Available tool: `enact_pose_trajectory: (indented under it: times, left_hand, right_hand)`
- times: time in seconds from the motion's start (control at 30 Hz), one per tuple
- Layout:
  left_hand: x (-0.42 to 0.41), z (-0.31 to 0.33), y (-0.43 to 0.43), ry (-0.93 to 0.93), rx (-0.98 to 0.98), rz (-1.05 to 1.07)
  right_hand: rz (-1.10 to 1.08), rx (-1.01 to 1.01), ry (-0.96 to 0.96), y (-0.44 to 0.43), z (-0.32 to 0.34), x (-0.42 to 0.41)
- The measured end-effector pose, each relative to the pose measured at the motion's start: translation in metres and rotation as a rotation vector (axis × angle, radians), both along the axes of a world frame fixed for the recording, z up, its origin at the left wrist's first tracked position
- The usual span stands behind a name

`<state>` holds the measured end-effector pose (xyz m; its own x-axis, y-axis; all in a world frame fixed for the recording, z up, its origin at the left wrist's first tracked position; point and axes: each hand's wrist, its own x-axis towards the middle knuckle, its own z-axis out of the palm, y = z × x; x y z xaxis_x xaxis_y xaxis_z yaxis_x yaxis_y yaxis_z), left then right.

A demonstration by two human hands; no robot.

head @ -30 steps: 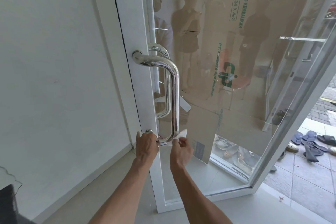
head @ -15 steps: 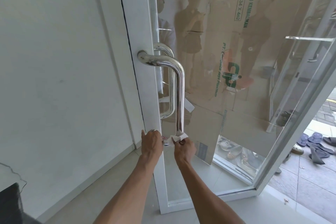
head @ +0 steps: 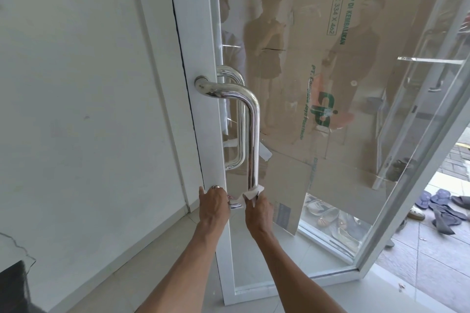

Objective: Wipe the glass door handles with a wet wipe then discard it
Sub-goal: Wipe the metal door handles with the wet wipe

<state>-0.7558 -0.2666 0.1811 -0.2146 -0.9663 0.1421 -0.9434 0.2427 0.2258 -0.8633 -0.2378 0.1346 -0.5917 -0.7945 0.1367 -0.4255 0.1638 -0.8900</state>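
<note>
Both hands meet at the foot of the chrome door handle (head: 253,134). The right hand (head: 258,213) pinches a white wet wipe (head: 251,194) folded round the handle's lower bend, with one corner sticking up beside the bar. The left hand (head: 213,207), a ring (head: 215,187) on one finger, sits just left of that bend against the white door frame (head: 195,33). Its fingers curl out of sight, so I cannot tell what it grasps. Behind the handle, through the glass (head: 287,256), a twin handle (head: 239,114) is mounted on the far face. Right of the handle, flattened cardboard (head: 318,20) with green print stands behind the pane. Further right and lower, sandals (head: 437,208) lie on paving.
</note>
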Motion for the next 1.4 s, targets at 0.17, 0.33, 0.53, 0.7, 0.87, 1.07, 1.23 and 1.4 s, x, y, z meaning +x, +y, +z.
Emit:
enact_pose_trajectory:
  times: [0.17,0.33,0.53,0.7,0.87,1.07,1.23,1.4]
  left_hand:
    - [0.001,0.0,0.004,0.0,0.003,0.0]
    - [0.002,0.0,0.007,0.037,-0.006,-0.009]
    - [0.004,-0.002,0.007,0.01,-0.009,-0.021]
    - [0.0,-0.002,0.008,-0.011,-0.02,-0.012]
    - [0.003,-0.007,0.01,0.011,-0.045,-0.024]
    - [0.0,-0.009,0.013,0.032,-0.022,0.009]
    - [-0.001,-0.012,0.013,-0.004,-0.024,0.004]
    - [0.0,-0.012,0.017,0.032,-0.044,0.008]
  right_hand:
    - [0.019,0.018,0.021,0.001,0.02,-0.001]
    - [-0.037,-0.231,0.062,-0.004,0.066,0.005]
    - [-0.184,-0.217,-0.052,0.004,0.061,0.014]
    - [-0.187,0.083,-0.105,0.015,0.029,0.023]
    - [-0.167,0.131,-0.145,0.013,0.045,0.026]
    - [-0.205,-0.183,0.074,0.001,0.119,0.02]
    - [-0.202,-0.338,0.202,-0.002,0.143,0.008]
    - [-0.146,-0.054,0.153,0.007,0.09,0.003]
